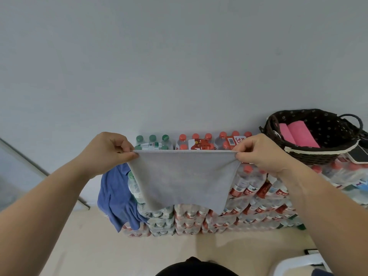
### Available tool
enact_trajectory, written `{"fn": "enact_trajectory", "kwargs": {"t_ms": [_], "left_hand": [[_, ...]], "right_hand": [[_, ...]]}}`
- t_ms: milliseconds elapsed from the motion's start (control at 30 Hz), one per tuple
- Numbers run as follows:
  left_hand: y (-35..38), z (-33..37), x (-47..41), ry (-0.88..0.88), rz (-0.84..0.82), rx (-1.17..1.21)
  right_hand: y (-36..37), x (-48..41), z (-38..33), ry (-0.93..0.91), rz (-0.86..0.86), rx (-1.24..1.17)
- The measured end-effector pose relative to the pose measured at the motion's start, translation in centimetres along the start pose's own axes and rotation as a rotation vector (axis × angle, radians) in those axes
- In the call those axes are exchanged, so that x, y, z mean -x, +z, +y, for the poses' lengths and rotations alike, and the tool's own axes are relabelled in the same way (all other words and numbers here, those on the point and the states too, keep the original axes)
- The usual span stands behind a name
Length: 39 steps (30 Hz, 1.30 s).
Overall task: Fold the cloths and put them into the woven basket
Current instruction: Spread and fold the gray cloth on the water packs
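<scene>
Left hand (108, 151) and right hand (260, 152) pinch the grey cloth (184, 176) taut; corners should meet evenly, woven basket (310, 154) at two o'clock.

Stacked bottle packs (249, 206) carry woven basket (310, 154), phone (358, 154), blue cloth (115, 196).

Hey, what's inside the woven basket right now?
The woven basket holds pink cloths, seemingly two folded pieces side by side. Its near wall hides the rest of the floor, so anything lower down cannot be seen.
</scene>
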State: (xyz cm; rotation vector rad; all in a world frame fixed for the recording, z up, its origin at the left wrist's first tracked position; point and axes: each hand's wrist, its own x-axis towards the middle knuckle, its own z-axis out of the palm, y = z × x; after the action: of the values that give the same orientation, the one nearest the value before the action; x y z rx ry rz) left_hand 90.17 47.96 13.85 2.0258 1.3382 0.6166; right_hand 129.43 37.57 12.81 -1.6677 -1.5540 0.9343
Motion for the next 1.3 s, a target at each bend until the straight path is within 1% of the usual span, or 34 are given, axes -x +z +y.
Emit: {"fn": "enact_trajectory", "kwargs": {"t_ms": [67, 133, 333, 400, 433, 500, 567, 633, 700, 800, 900, 1000, 1067, 1167, 1233, 1300], "left_hand": [[0.3, -0.1, -0.1, -0.026, -0.023, 0.099], [0.5, -0.4, -0.2, -0.018, -0.036, 0.133], [0.7, -1.3, -0.7, 0.002, -0.014, 0.096], [0.5, -1.7, -0.9, -0.009, -0.013, 0.091], [0.3, -1.9, -1.0, -0.011, -0.024, 0.08], [-0.2, -2.4, -1.0, -0.012, -0.083, 0.029], [-0.6, -2.8, -1.1, -0.01, -0.171, -0.084], [-0.9, -3.3, -1.4, -0.002, -0.21, -0.218], [-1.0, -3.8, -2.1, 0.017, -0.237, -0.341], [-0.7, -4.6, -3.9, 0.027, -0.228, -0.445], [-0.2, -5.4, -6.3, 0.03, -0.14, -0.474], [0.8, -6.0, -9.0, -0.01, -0.075, -0.489], [1.7, -6.0, -10.7, -0.076, -0.039, -0.501], [3.3, -6.0, -12.9, -0.216, -0.009, -0.523], [4.5, -6.2, -14.2, -0.301, 0.013, -0.501], [5.8, -6.6, -15.3, -0.39, 0.034, -0.476]], "right_hand": [[0.1, 0.1, 0.1, 0.016, 0.024, -0.063], [0.3, -0.1, 0.3, 0.012, 0.054, -0.077], [1.5, -0.9, 0.6, 0.03, 0.18, -0.087], [1.9, -1.2, 0.2, 0.032, 0.179, -0.041], [2.1, -1.4, 0.1, 0.035, 0.157, 0.006], [2.3, -1.7, -0.5, 0.047, 0.059, 0.12], [2.6, -2.1, -1.2, 0.04, -0.051, 0.275], [3.3, -2.8, -1.7, 0.023, -0.113, 0.444], [4.1, -3.7, -1.9, 0.012, -0.138, 0.586], [5.1, -5.4, -1.8, -0.001, -0.081, 0.7], [5.6, -7.4, -1.3, 0.013, 0.014, 0.702], [5.6, -9.8, -0.1, 0.008, 0.109, 0.697], [5.5, -11.7, 0.8, 0.035, 0.132, 0.693], [5.9, -14.5, 2.3, 0.127, 0.129, 0.658], [6.6, -16.3, 3.8, 0.233, 0.111, 0.464], [7.3, -17.6, 5.4, 0.368, 0.119, 0.169]]}}
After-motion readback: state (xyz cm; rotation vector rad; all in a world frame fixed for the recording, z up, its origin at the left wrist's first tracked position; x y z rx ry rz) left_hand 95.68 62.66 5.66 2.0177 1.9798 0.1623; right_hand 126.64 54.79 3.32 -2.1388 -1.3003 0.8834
